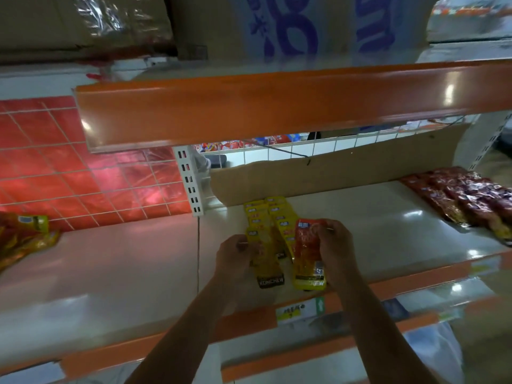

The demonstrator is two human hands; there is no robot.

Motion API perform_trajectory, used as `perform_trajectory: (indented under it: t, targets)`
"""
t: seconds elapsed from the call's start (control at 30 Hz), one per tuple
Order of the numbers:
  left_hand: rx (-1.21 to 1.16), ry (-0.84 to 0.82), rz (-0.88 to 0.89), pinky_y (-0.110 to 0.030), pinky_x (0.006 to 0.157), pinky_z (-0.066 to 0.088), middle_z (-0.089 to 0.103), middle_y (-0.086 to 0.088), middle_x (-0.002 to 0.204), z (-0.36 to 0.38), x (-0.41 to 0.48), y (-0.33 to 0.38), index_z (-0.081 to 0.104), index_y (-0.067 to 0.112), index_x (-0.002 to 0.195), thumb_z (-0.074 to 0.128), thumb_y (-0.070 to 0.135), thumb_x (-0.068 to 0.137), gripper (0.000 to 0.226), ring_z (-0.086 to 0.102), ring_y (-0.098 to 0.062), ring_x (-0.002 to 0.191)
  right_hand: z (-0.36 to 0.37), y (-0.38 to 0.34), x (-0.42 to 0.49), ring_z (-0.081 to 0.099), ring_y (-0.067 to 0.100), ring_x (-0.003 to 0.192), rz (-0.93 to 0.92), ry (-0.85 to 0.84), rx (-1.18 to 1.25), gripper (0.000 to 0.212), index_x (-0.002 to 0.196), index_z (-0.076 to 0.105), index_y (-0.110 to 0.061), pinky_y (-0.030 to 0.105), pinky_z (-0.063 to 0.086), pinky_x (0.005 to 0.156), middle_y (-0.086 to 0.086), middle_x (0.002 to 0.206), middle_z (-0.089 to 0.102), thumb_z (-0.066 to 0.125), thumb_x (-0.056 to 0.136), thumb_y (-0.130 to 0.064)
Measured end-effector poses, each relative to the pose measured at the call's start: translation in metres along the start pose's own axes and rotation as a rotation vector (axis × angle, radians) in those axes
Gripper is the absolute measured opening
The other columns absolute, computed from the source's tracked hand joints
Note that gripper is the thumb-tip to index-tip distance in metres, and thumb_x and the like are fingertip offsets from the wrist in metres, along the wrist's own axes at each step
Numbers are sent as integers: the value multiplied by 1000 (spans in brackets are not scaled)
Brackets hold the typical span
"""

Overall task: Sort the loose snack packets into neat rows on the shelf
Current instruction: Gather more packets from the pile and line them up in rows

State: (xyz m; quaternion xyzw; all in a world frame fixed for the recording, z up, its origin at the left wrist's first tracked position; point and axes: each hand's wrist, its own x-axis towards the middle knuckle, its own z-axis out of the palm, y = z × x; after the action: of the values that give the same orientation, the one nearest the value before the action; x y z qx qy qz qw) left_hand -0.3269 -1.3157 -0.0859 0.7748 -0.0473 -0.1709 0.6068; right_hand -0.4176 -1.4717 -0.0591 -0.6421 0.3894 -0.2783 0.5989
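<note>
Two yellow packet rows lie on shelf beyond the fingers; left hand pinches the nearest yellow packet, right hand grips a red packet, likely needing a new row alongside.

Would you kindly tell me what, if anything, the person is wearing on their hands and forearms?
Nothing visible: the left hand and right hand are gloveless, both forearms are bare to the frame's lower edge, and no sleeve, watch or bracelet shows. Rings are too blurred to judge.
</note>
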Motion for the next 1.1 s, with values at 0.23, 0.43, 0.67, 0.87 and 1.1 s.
perform_trajectory:
  t: [0.23, 0.43, 0.67, 0.87, 1.1]
  targets:
    - [394, 4, 105, -26, 74, 45, 65, 2, 87, 8, 23, -9, 68, 18, 94, 73, 33, 80, 21, 61, -18, 87, 11, -4, 31, 64, 21, 75, 10, 26, 21, 17, 103, 65, -12, 39, 57, 70, 9, 92, 67, 56, 88, -10]
    - [449, 9, 153, -26, 75, 47, 69, 0, 91, 7, 37, -12, 70, 16, 99, 73, 35, 79, 27, 63, -17, 89, 20, 2, 42, 67, 25, 84, 22, 11, 5, 21, 107, 64, -12, 47, 58, 74, 11, 99, 68, 55, 89, -12]
    - [438, 10, 185, -19, 63, 40, 64, 9, 79, 11, 45, -9, 67, 19, 94, 76, 37, 78, 26, 61, -9, 76, 25, 2, 48, 68, 23, 79, 13, 14, -10, 17, 102, 65, -17, 47, 59, 73, 9, 97, 69, 56, 88, -14]
    - [461, 22, 177, -9, 55, 35, 65, 6, 80, 12, 49, -11, 67, 18, 93, 77, 37, 76, 27, 61, -8, 74, 28, 0, 53, 69, 23, 81, -13, 21, -33, 15, 101, 65, -20, 50, 58, 76, 7, 96, 69, 57, 89, -16]
    - [624, 108, 282, -29, 77, 46, 67, 3, 92, 15, 44, 0, 60, 22, 107, 67, 45, 82, 34, 64, -20, 88, 24, -1, 52, 68, 24, 89, -19, 5, -20, 13, 100, 63, -22, 48, 58, 78, 6, 100, 68, 57, 89, -18]
